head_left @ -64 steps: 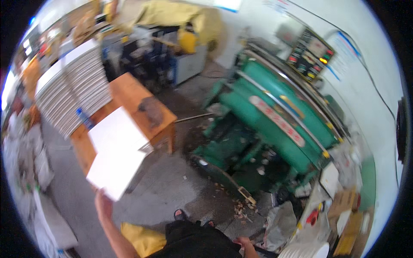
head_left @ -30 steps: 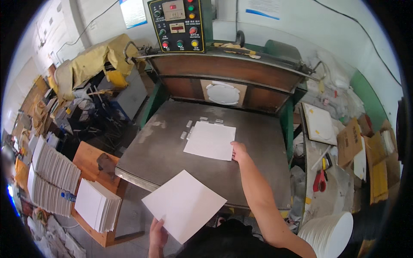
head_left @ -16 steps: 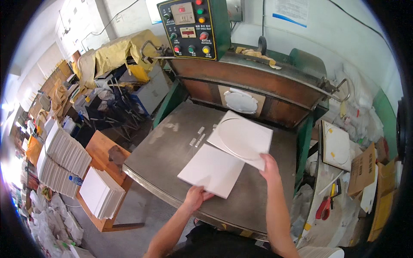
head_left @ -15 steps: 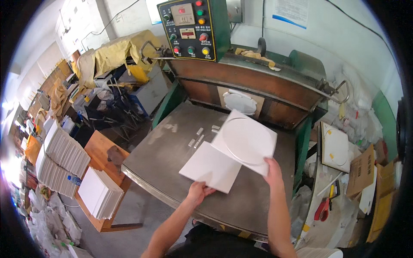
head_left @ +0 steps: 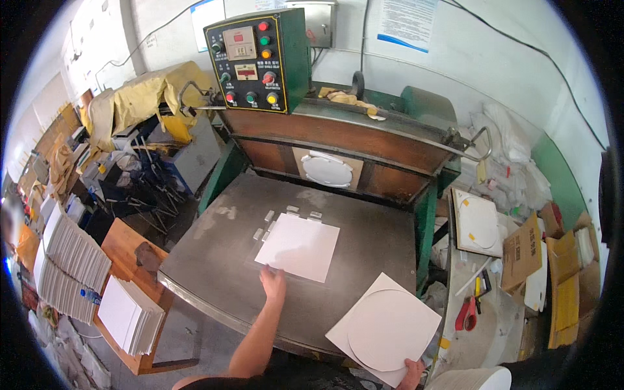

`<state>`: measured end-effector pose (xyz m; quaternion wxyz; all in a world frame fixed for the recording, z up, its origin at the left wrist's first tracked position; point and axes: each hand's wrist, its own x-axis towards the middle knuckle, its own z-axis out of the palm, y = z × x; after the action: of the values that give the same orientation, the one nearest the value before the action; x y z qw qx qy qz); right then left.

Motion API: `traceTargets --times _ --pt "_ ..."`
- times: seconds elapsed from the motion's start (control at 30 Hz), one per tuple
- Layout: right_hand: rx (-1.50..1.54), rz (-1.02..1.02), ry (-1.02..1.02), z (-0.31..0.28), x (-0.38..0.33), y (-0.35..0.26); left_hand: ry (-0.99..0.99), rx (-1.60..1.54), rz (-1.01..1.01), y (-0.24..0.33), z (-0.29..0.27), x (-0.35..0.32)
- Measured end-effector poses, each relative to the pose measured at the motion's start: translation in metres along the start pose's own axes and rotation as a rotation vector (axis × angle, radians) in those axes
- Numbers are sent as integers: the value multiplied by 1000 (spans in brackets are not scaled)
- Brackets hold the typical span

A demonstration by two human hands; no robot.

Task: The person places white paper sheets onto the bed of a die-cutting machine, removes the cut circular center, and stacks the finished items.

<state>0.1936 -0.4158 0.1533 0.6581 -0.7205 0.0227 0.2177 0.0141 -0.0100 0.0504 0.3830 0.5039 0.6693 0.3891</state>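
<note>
A plain white square board (head_left: 300, 246) lies flat on the grey bed of a press (head_left: 214, 260), its far and left edges close to several small pale stop blocks (head_left: 292, 211). My left hand (head_left: 273, 283) is at the board's near edge, fingers out against it and not wrapped round it. At the lower right, my right hand (head_left: 411, 374) grips the corner of a second white square board (head_left: 393, 325). That one has a large circle cut into it and is held tilted past the bed's near right corner.
The upright press plate (head_left: 270, 153) carries a white round die (head_left: 327, 169). Above it hangs a control box (head_left: 257, 62) with coloured buttons. Stacked white boards (head_left: 133, 312) stand on a wooden stand at left. Red-handled scissors (head_left: 466, 315) lie on the right-hand bench.
The circle-cut board has moved off the bed toward the lower right in my right hand. The plain board now lies against the stop blocks, and my left hand no longer grips it.
</note>
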Motion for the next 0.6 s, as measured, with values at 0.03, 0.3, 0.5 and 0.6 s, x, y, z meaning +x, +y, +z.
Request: traceTargets --times 0.03,0.3,0.5,0.6 --pt "56 35 51 13 -18 -12 81 4 45 2 3 10" --pt "90 -148 55 17 -52 5 -426 605 696 50 61 0" --pt "269 60 136 22 -111 -8 -557 968 922 31 115 -14" --pt "335 44 172 5 -138 7 -587 662 968 26 108 -14"
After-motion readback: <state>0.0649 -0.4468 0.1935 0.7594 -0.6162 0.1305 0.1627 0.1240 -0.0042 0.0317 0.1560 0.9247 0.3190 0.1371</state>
